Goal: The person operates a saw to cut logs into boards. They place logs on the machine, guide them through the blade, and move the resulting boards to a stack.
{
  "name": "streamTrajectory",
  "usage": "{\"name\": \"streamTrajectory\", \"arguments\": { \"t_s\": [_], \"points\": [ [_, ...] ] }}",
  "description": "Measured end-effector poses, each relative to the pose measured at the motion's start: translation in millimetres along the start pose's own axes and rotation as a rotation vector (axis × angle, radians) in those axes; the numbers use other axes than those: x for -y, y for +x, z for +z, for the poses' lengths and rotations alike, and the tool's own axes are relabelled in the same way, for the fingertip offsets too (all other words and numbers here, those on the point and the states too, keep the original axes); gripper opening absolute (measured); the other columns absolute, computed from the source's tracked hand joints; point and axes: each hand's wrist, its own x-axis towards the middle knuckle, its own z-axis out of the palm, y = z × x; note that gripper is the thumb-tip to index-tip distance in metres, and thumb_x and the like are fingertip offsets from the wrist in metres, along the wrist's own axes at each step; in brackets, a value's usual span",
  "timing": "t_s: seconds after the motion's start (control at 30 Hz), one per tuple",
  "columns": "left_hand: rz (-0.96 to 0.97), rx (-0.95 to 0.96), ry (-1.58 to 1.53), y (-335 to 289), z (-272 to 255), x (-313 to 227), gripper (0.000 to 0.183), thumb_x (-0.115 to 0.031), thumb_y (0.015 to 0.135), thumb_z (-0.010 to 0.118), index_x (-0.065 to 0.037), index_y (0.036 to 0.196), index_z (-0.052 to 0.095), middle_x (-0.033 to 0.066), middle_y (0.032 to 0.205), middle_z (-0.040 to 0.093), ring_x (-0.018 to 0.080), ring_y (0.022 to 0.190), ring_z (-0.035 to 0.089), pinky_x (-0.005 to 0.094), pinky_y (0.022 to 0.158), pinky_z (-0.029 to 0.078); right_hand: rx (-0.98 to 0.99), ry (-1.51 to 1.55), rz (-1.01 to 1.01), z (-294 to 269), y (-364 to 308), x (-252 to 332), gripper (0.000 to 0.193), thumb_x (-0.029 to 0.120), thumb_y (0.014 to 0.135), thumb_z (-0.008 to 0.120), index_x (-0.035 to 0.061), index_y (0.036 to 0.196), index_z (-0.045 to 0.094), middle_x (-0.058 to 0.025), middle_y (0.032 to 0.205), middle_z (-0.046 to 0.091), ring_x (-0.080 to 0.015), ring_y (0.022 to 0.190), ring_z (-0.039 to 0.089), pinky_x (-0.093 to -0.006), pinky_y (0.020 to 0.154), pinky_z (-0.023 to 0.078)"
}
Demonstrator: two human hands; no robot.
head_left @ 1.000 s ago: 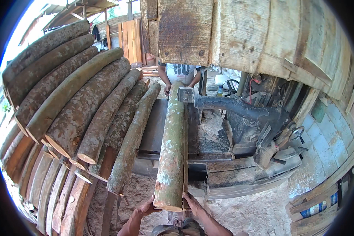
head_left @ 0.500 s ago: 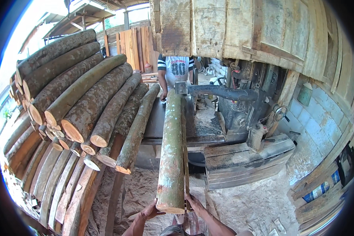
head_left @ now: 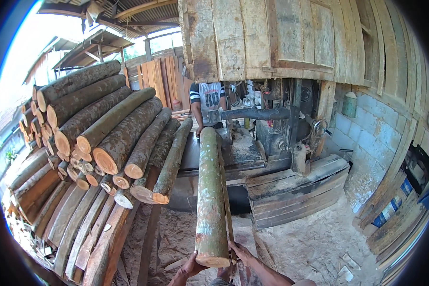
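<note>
A long, greenish-grey round log (head_left: pixel 211 200) points away from me, its far end on the dark metal saw table (head_left: pixel 189 159). My left hand (head_left: pixel 193 266) is closed against the lower left edge of its near end. On the other side, my right hand (head_left: pixel 243 252) grips the near end at the right edge, where a thin slab (head_left: pixel 227 202) runs alongside the log. The fingers of both hands are partly hidden. Beyond the far end stands another person (head_left: pixel 209 101), with a hand (head_left: pixel 199 130) at the log's far left side.
Stacked logs (head_left: pixel 124 136) rise on the left. A dark machine arm (head_left: pixel 257 113) crosses above the table, beside a handwheel (head_left: pixel 319 127). A wooden plank box (head_left: pixel 298 190) stands right of the log. Wooden boarding (head_left: pixel 252 43) hangs overhead; sawdust (head_left: pixel 305 252) covers the floor.
The view has tilted upward, so the surroundings sit lower in it. The log's far end has come slightly toward me from the machine arm. Both hands stay at its near end.
</note>
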Motion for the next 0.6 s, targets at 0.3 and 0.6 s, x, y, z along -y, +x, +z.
{"name": "streamTrajectory", "arguments": {
  "t_s": [0.3,0.6],
  "points": [
    [-0.018,-0.014,-0.142,-44,-3,57,0.083,-0.062,0.084,0.04,-0.003,0.139,0.023,0.0171,0.139,0.034,0.0313,0.127,0.034,0.0466,0.108,0.023,0.022,0.14,0.146,-2,-95,-34,0.08,0.061,0.079,0.054,-0.002,0.127,0.039,-0.0123,0.104,0.057,-0.02,0.09,0.059,-0.0331,0.074,0.05],
    [-0.033,-0.16,-0.236,-59,25,58,0.086,-0.063,0.078,0.051,-0.007,0.138,0.027,0.0142,0.134,0.041,0.0308,0.121,0.041,0.0487,0.101,0.031,-0.568,-0.73,-0.03,-107,-189,-87,0.084,0.05,0.07,0.073,-0.0024,0.128,0.04,-0.0154,0.093,0.061,-0.0201,0.079,0.06,-0.0332,0.072,0.049]
  ]
}}
